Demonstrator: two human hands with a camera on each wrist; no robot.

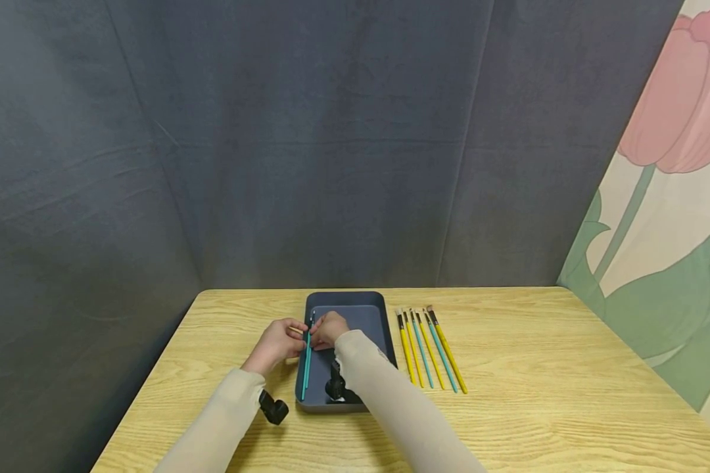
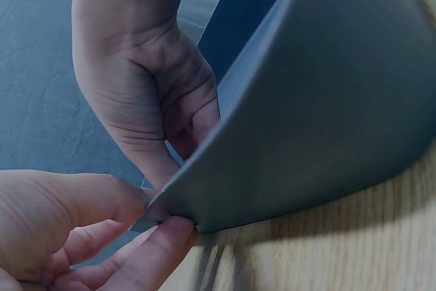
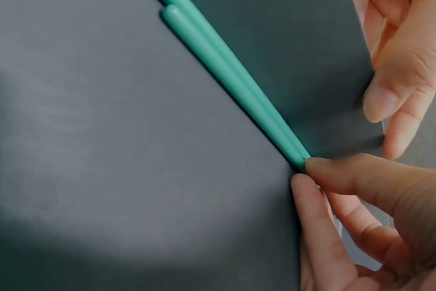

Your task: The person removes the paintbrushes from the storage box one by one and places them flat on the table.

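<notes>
Two turquoise-handled paintbrushes (image 1: 306, 369) lie side by side along the left wall inside a dark grey tray (image 1: 384, 328). In the right wrist view one handle end (image 3: 178, 20) sits short of the other. My right hand (image 1: 330, 328) reaches into the tray and pinches the brushes between thumb and index finger; whether it holds one or both I cannot tell. On the tray's left side, my left hand (image 1: 277, 345) grips the wall, its thumb (image 3: 383, 100) against it. The brush heads are partly hidden by the hands.
To the right of the tray, several yellow paintbrushes (image 1: 449, 353) and turquoise paintbrushes (image 1: 421, 351) lie in a row on the wooden table (image 1: 538, 368). A dark curtain (image 1: 331, 164) hangs behind the table. Each wrist carries a small black camera (image 1: 274, 408).
</notes>
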